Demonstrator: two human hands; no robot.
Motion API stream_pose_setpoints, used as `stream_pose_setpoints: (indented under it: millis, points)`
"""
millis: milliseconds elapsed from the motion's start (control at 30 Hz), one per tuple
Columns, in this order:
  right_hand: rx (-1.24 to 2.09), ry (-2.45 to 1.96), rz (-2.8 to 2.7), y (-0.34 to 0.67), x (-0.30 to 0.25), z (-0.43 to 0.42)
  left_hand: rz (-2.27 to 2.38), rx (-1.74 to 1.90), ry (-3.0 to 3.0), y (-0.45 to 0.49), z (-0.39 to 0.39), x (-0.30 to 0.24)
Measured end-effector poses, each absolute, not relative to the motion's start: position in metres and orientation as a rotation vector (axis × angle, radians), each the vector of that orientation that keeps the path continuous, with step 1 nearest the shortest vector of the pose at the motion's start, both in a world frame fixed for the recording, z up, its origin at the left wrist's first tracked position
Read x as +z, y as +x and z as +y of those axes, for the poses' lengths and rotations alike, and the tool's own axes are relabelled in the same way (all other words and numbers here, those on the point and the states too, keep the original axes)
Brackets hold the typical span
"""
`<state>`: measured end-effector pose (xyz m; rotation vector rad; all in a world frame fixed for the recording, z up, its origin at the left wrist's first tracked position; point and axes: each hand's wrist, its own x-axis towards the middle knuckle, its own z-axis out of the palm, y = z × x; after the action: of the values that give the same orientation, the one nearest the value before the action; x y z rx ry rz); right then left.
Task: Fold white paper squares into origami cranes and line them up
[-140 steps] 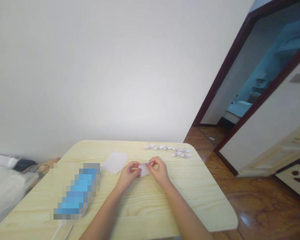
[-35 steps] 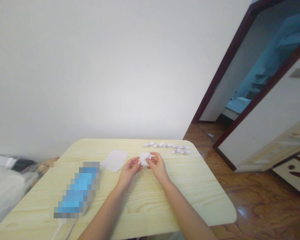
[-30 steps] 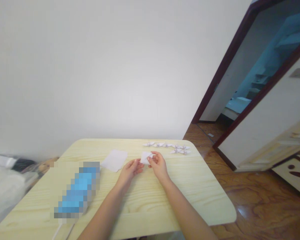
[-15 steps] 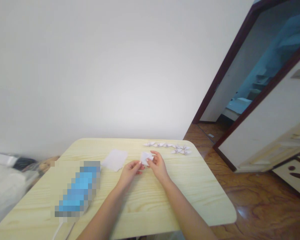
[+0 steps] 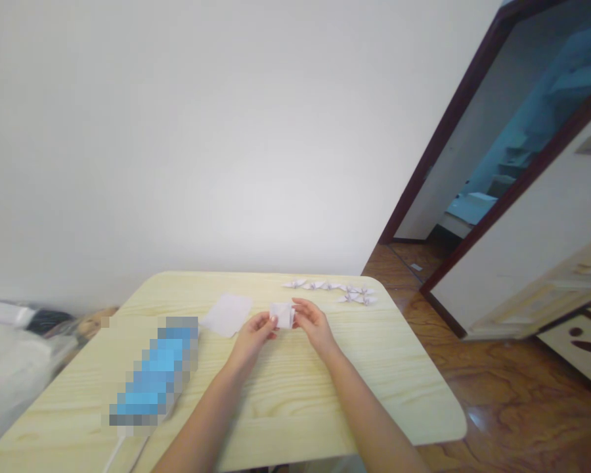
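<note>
A small folded white paper (image 5: 282,315) is held up between my two hands, a little above the table. My left hand (image 5: 255,333) pinches its left edge, thumb on the near face. At its right edge my right hand (image 5: 315,325) has its fingers curled round the paper, partly hidden behind it. Left of my hands a flat stack of white paper sheets (image 5: 228,314) lies on the table. Several small folded white paper shapes (image 5: 329,286) with pointed ends lie in rows along the far right edge.
The pale wood-grain table (image 5: 295,407) stands against a white wall. On its left rests a blurred-out blue device (image 5: 152,374) with a cable (image 5: 115,453) running toward the near edge. A doorway (image 5: 477,164) opens beyond the wooden floor at right.
The folded paper has turned from a tilted, diamond-like position to an upright square and moved slightly left. My right thumb has shifted from its front face to the right edge.
</note>
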<state>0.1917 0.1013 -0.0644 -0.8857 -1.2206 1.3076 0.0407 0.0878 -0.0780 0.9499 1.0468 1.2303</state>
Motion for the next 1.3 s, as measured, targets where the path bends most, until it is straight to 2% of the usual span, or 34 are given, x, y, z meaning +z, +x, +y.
stream_pose_setpoints:
  millis: [633,867,1167,1300]
  points:
    - [1.234,-0.908,-1.392,0.201,-0.065,0.103,1.015,1.108,1.054,0.04,0.086,-0.079]
    - [1.002,-0.884,-1.532,0.204,-0.062,0.101,0.995,1.111,1.052,0.04,0.086,-0.079]
    - [0.92,-0.883,-1.669,0.206,-0.061,0.099,0.993,1.096,1.063,0.04,0.086,-0.079]
    - [1.018,-0.933,-1.517,0.201,-0.071,0.102,0.997,1.091,1.102,0.041,0.086,-0.078]
